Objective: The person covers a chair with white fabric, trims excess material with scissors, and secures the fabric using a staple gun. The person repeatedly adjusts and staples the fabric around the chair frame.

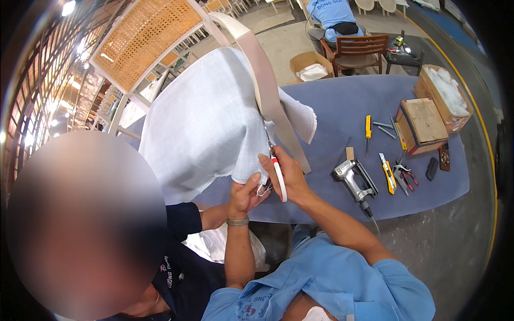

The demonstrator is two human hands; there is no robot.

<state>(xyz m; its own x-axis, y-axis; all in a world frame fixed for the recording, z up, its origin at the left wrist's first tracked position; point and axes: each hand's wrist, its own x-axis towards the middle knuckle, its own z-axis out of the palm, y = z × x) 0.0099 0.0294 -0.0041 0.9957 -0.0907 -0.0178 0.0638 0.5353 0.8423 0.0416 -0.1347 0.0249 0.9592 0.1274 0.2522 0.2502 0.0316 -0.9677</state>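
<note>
A pale grey-white fabric (203, 112) lies draped over the seat of a light wooden chair (265, 75), its loose edge hanging toward me. My left hand (245, 196), with a watch on the wrist, is closed on the fabric's lower corner, where frayed threads show. In my right hand (292, 176) are scissors (280, 182) with red and white handles. Their blades point up along the fabric's edge beside the chair's curved frame. How far the blades are apart is hard to see. A co-worker's forearm (214, 216) reaches in behind my left wrist; that hand is mostly hidden.
On the blue-grey padded table (332, 107) lie a staple gun (353, 179) with its hose, a yellow cutter (387, 174), pliers (411, 179) and a yellow screwdriver (368, 127). Boxes (423, 128) stand at the right. The co-worker in dark clothing (187, 257) is close at my left.
</note>
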